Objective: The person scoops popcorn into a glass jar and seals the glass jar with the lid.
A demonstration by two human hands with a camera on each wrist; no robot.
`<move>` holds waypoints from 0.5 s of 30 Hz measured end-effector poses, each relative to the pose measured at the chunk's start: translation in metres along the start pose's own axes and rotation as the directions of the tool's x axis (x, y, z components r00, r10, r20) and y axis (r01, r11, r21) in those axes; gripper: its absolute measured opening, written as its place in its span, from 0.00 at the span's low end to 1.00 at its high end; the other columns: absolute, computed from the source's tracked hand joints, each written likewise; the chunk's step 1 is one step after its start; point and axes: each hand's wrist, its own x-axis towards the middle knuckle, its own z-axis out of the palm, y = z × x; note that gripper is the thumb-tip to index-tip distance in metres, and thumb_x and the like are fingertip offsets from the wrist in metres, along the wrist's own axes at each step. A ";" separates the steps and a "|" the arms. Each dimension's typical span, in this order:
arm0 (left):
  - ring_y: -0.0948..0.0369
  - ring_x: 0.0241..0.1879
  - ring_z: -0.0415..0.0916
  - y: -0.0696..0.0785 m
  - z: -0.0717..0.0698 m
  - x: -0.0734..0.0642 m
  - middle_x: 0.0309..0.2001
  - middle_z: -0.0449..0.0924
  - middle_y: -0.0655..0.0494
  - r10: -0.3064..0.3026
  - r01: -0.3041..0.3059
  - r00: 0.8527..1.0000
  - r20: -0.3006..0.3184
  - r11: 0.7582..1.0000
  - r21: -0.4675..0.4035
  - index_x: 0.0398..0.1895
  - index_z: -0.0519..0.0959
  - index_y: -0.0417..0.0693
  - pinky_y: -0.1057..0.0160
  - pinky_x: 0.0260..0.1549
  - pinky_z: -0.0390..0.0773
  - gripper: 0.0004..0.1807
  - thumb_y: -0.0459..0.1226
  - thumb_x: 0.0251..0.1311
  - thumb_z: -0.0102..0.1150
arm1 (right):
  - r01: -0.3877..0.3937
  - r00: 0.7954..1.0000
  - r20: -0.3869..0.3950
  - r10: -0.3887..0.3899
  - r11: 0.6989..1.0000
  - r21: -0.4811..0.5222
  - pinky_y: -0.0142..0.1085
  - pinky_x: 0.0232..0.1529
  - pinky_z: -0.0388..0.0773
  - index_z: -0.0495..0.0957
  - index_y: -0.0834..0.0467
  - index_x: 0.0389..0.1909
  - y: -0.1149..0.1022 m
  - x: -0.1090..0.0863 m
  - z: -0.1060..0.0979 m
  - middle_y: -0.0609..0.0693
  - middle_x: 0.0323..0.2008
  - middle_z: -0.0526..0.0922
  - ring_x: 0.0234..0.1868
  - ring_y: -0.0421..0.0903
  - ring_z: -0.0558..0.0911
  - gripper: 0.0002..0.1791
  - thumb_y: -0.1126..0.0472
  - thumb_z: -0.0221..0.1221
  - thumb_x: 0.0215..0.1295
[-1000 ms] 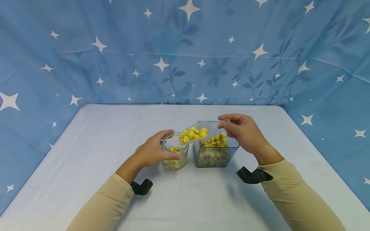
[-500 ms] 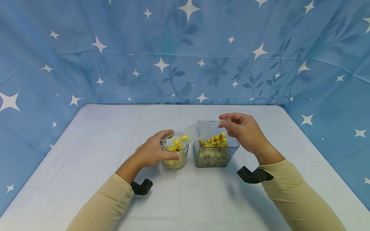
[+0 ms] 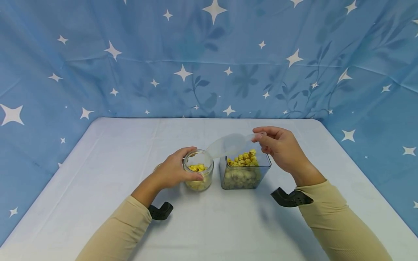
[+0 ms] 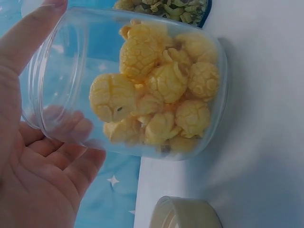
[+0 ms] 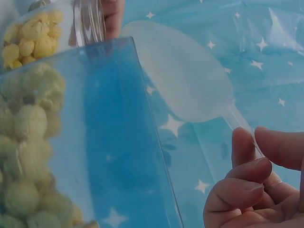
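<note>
My left hand [image 3: 175,169] grips a clear jar [image 3: 198,181] near its mouth, thumb on the near side and fingers on the far side. Yellow popcorn [image 4: 164,85] fills the lower part of the jar, as the left wrist view shows. Between thumb and fingers, my right hand [image 3: 280,146] pinches the handle of a translucent scoop [image 5: 183,71]. The scoop's bowl holds no popcorn and tilts down toward the jar's rim. Beneath the scoop and right hand stands a clear square container [image 3: 241,177], heaped with popcorn [image 3: 243,159].
A round pale lid-like piece [image 4: 190,213] lies on the table beside the jar, mostly hidden by the left hand in the head view. The white table [image 3: 202,224] ends at a blue star-patterned curtain [image 3: 209,61] at the back.
Popcorn has slid out of the scoop into the jar, and the jar's level has risen. My right hand has moved slightly right and up with the scoop. The left hand keeps its hold.
</note>
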 end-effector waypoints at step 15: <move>0.46 0.70 0.62 0.023 -0.018 0.008 0.75 0.60 0.52 0.095 -0.100 0.992 0.082 0.993 0.061 0.78 0.58 0.48 0.46 0.66 0.65 0.51 0.55 0.55 0.71 | -0.003 0.999 -0.041 0.002 1.000 -0.026 0.29 0.33 0.74 0.85 0.52 0.45 -0.002 -0.007 -0.062 0.47 0.34 0.82 0.32 0.44 0.72 0.11 0.66 0.54 0.76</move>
